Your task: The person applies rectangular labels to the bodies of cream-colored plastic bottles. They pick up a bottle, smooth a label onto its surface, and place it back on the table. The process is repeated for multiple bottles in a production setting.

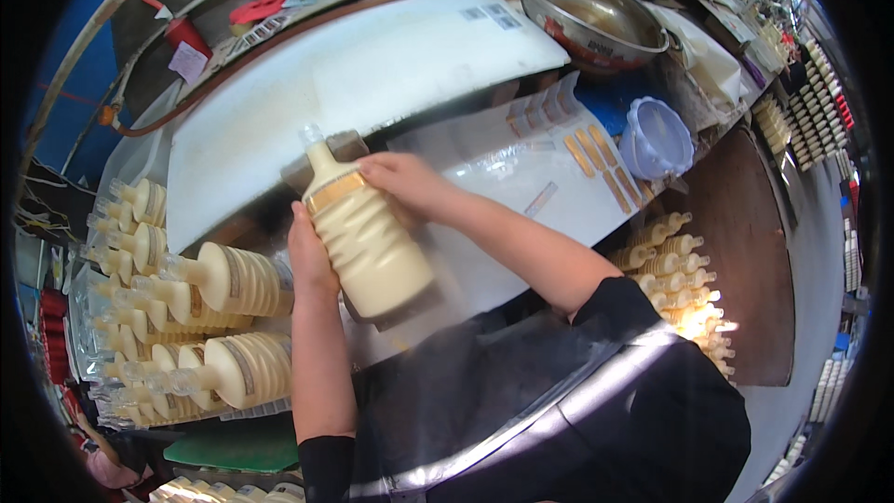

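Note:
A cream-coloured bottle (372, 256) with a rippled body, a narrow neck and a clear tip leans to the upper left in front of me. A gold label (337, 192) wraps round its shoulder. My left hand (312, 251) is closed round the bottle's left side, its fingers partly hidden behind it. Higher up, my right hand (405, 184) grips the right side, with the thumb against the end of the gold label. Behind the neck is a brown block (349, 146), partly covered by the bottle.
To my left, similar cream bottles (247, 371) lie stacked; more bottles (675, 270) are at the right. A white board (372, 65) spans the bench. Gold label strips (589, 151) lie on a pale sheet (484, 186), near a lilac bucket (656, 138) and a metal basin (596, 14).

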{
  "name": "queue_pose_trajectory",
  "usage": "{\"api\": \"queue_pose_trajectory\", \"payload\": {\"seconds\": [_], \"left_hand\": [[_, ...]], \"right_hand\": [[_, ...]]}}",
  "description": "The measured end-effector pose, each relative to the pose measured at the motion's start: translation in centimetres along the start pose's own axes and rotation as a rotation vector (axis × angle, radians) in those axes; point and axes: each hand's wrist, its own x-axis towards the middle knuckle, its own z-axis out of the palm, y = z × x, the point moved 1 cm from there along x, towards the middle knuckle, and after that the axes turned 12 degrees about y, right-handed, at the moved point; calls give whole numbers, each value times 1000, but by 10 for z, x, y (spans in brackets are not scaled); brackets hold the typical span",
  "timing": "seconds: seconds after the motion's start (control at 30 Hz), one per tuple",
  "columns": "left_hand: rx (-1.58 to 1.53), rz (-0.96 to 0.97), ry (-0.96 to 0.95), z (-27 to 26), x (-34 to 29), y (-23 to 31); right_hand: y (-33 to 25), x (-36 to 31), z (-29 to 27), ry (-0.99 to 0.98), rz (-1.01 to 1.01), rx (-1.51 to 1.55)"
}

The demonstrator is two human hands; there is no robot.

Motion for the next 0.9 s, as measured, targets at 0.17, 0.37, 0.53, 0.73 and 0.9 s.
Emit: {"api": "queue_pose_trajectory", "payload": {"seconds": [0.17, 0.37, 0.53, 0.73, 0.9], "left_hand": [[38, 27, 80, -6, -19, -1], [474, 391, -9, -11, -87, -16], [348, 438, -39, -11, -95, -27], [309, 472, -37, -13, -92, -34], [305, 495, -19, -13, -92, -36]], "right_hand": [[3, -30, -24, 82, -134, -450], [9, -69, -102, 204, -212, -808], [3, -62, -163, 467, -437, -1140], [-17, -22, -214, 632, -756, -1356], [-18, 2, -226, 707, -729, -1432]]}}
